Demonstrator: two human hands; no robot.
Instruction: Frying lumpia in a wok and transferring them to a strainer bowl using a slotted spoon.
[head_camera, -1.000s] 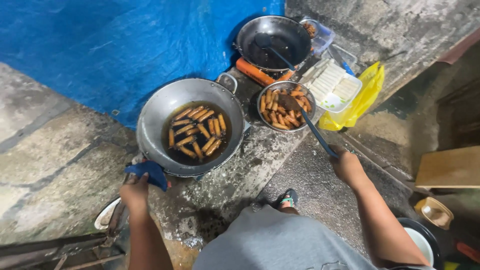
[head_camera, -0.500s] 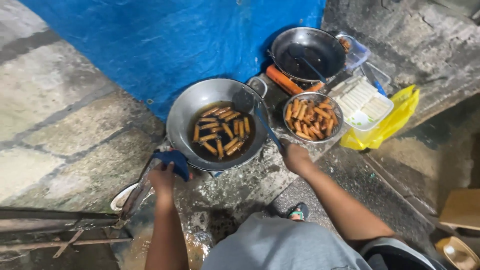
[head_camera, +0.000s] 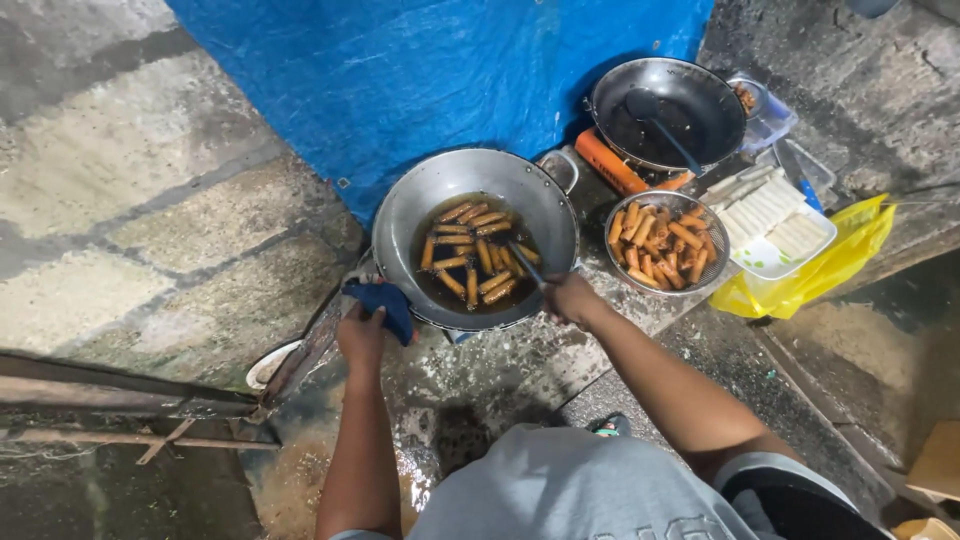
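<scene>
Two hands: both closed.
Left hand (head_camera: 362, 335): grips blue cloth (head_camera: 385, 303) at wok (head_camera: 475, 235) rim, frame centre.
Right hand (head_camera: 570, 298): holds utensil (head_camera: 525, 265) among frying rolls (head_camera: 475, 255).

I note a blue tarp (head_camera: 440, 70) at 12 o'clock, a dark pan (head_camera: 668, 112) at 1, and a strainer of fried rolls (head_camera: 668, 244), a white tray (head_camera: 775, 225) and a yellow bag (head_camera: 835, 262) at 3.

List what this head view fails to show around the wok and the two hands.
- Wok handle: head view, covered by the blue cloth under the left hand.
- Utensil tip: head view, sunk among the rolls in the oil.
- Burner under the wok: head view, hidden by the wok itself.
- Right hand fingers: head view, curled under, too small to count.
</scene>
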